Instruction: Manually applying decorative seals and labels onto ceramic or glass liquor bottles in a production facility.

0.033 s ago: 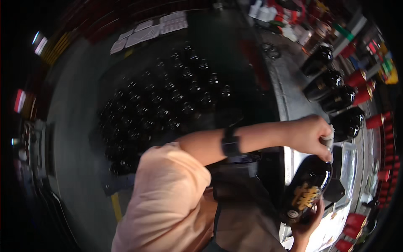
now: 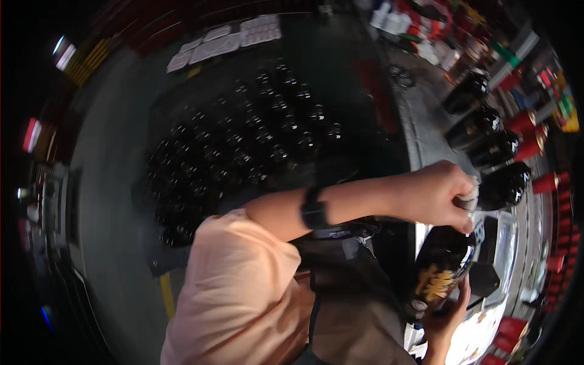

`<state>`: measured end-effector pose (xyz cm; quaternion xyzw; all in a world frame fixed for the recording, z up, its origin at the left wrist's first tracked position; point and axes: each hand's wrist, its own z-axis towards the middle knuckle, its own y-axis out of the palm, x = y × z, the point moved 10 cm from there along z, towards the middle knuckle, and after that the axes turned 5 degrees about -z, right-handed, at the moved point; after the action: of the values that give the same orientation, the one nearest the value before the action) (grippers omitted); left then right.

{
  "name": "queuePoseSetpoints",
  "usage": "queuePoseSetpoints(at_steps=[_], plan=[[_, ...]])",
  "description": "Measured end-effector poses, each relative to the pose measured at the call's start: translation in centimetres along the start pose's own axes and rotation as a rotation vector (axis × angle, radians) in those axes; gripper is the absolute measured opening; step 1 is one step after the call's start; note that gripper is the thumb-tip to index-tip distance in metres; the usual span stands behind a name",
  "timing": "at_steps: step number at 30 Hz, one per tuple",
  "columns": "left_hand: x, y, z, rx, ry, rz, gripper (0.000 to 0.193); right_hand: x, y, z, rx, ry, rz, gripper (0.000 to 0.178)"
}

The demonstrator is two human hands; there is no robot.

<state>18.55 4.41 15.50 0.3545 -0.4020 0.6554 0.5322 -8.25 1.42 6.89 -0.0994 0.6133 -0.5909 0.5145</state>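
Observation:
A large, dark, glossy bottle (image 2: 446, 252) with gold lettering on its side leans at a slant in front of me on the right. My right hand (image 2: 449, 310) comes up from the lower edge and curls round the bottle's lower side; part of its fingers is behind the glass. Across the picture stretches my left arm, with a black band on the wrist. My left hand (image 2: 447, 194) is closed at the bottle's upper end, clutching a crumpled whitish cloth (image 2: 469, 193). The bottle's neck is hidden behind that hand.
Several similar dark bottles (image 2: 473, 128) stand along the bench (image 2: 420, 131) at the right, beside red caps (image 2: 545, 183). Many dark bottles (image 2: 213, 152) crowd the area on the left. White sheets (image 2: 219, 45) lie beyond them. A bright clear tray (image 2: 505, 243) is right of the held bottle.
My left hand and the bottle have shifted slightly left against the bench. Both hands keep their hold. The whole view has swung a little.

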Motion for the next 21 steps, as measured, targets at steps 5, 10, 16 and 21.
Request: queuePoseSetpoints(at_steps=[5,10,16,21], plan=[[9.5,-8.3,-16.7,0.555,-0.006,0.666,0.017,-4.5,2.4,4.7,-0.188,0.021,0.020,0.104],[9.0,-16.1,-34.7,1.010,-0.387,1.056,0.018,-6.4,4.0,4.3,-0.206,0.026,0.072,0.091],[-0.5,-18.9,-57.8,1.236,-0.899,1.440,0.025,-8.5,5.8,3.8,-0.238,0.037,0.129,0.082],[-7.4,-17.8,-63.2,1.264,-0.922,1.463,0.024,-7.3,5.6,3.1,-0.180,0.061,0.058,0.081]])
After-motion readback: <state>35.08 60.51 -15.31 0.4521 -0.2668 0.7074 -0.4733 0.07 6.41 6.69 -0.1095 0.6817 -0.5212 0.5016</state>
